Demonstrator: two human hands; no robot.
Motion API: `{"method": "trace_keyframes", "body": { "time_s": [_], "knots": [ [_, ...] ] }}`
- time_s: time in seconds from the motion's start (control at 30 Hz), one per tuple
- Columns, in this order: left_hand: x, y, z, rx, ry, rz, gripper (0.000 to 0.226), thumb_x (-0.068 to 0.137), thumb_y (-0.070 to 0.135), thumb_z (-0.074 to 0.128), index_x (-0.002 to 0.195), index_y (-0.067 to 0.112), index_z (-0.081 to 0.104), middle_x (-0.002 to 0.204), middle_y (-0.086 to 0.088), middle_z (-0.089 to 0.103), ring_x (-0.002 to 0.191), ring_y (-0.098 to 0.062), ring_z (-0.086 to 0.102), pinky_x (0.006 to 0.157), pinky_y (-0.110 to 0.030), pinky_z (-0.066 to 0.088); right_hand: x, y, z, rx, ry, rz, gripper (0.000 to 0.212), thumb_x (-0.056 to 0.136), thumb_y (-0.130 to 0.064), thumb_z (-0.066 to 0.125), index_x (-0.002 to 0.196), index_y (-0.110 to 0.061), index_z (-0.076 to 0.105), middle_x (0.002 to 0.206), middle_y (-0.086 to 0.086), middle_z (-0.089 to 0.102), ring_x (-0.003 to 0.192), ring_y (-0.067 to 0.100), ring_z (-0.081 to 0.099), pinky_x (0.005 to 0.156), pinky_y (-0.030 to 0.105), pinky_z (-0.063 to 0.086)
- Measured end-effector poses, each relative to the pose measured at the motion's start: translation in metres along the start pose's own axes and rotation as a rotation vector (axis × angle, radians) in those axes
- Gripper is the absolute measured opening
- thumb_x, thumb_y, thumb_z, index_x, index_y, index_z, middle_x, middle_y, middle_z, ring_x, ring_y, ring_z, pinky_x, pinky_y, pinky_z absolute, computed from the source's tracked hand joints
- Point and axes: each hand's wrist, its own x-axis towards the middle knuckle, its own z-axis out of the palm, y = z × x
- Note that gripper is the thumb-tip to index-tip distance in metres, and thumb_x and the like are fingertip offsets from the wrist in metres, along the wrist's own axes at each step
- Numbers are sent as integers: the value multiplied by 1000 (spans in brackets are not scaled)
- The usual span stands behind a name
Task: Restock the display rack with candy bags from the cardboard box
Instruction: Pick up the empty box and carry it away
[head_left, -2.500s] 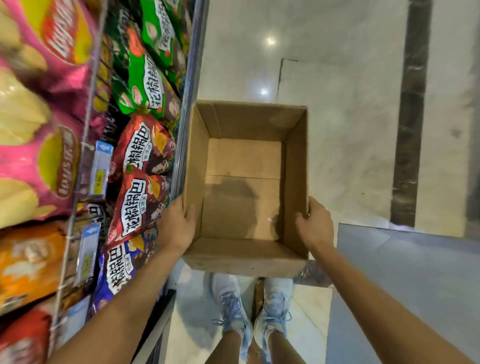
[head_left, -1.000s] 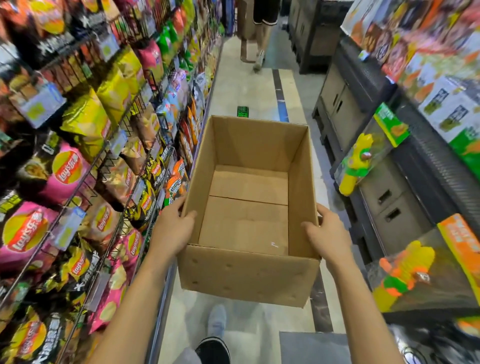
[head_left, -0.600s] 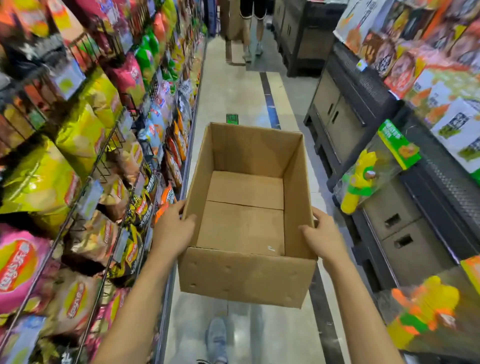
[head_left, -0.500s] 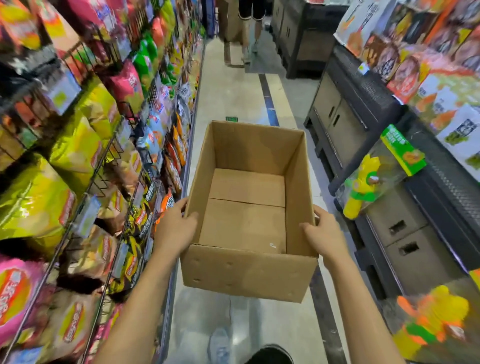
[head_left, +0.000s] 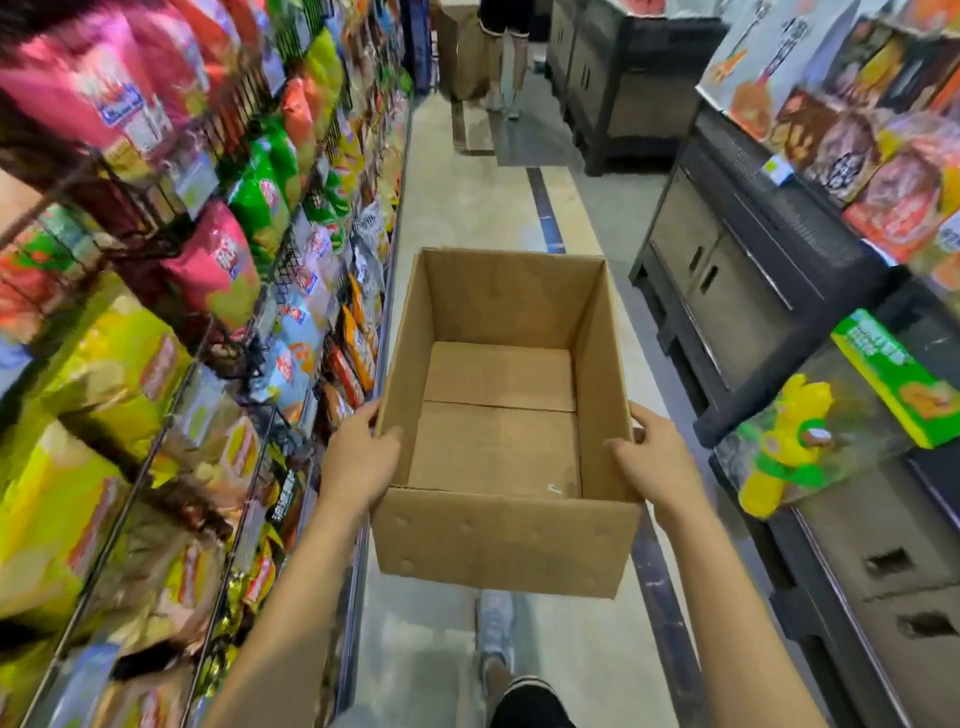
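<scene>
An open brown cardboard box (head_left: 498, 540) is carried in front of me above the aisle floor. Only its bare bottom flaps show inside; no bags are in it. My left hand (head_left: 358, 457) grips the box's left wall near the front corner, thumb curled over the rim. My right hand (head_left: 652, 457) grips the right wall the same way. The wire display rack (head_left: 228, 338) runs along my left side, packed with snack and candy bags in pink, yellow, green and orange.
Dark shelving with cabinets (head_left: 737, 270) and boxed goods lines the right side. A yellow-green toy pack (head_left: 789, 441) hangs there. Far down the aisle a person's legs (head_left: 511, 57) stand beside a tall cardboard box (head_left: 462, 52). My shoe (head_left: 493, 629) shows on the floor.
The view has risen from looking straight down at the floor to looking along the aisle. I have moved forward past the rack with the box, both hands keeping the same grip.
</scene>
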Motion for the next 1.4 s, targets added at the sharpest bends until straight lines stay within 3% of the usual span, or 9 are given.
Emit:
{"method": "trace_keyframes", "body": {
  "time_s": [0.2,0.4,0.5,0.7,0.9,1.03,1.17,1.3,1.4],
  "knots": [
    [113,61,7,13,42,-13,43,92,24,56,134,32,57,115,4,68,102,-23,64,94,-45,53,120,-64,1,13,-24,-34,60,79,-27,51,136,-45,49,95,-6,72,80,22,70,74,50,60],
    [209,104,7,29,94,-9,37,90,20,57,125,27,63,102,1,72,93,-23,67,86,-39,54,217,-116,7,16,-26,-64,56,76,-30,48,130,-46,53,84,-6,74,76,24,71,71,51,61],
    [265,123,9,2,66,-6,40,87,23,56,126,30,62,101,3,72,92,-22,67,90,-44,54,268,-139,16,39,-32,-71,55,75,-29,49,127,-48,54,85,-9,74,76,23,72,68,52,61],
    [409,160,23,-20,32,2,48,70,35,54,116,31,66,103,0,73,95,-27,67,91,-48,54,378,-193,34,24,18,-39,55,74,-33,48,126,-48,55,91,-7,74,82,24,70,71,52,60],
    [545,217,28,-7,-40,19,51,79,36,53,129,28,59,116,0,69,101,-24,65,91,-43,53,488,-265,33,29,72,-13,46,72,-32,48,113,-51,57,91,-7,73,85,27,70,78,55,58],
    [618,255,40,7,-61,103,35,94,19,53,128,28,59,104,6,68,88,-13,63,68,-28,48,552,-298,31,78,112,1,40,70,-29,50,103,-48,61,87,-5,74,83,27,71,76,55,59],
    [687,289,60,43,-82,116,39,94,24,54,131,35,56,111,9,66,103,-19,62,87,-37,50,613,-323,24,79,148,29,42,69,-26,50,103,-50,59,87,-5,73,83,27,70,76,55,59],
    [762,324,94,79,-113,150,39,89,25,57,127,28,61,111,6,70,99,-20,65,91,-40,53,689,-336,16,92,162,35,51,72,-18,51,93,-65,57,96,8,74,88,35,69,80,59,57],
    [826,352,121,116,-118,137,40,90,29,55,129,24,58,117,1,69,104,-24,64,90,-38,52,756,-351,7,110,177,62,57,78,-17,53,114,-61,56,98,2,74,89,30,69,82,56,57]
  ]
}}
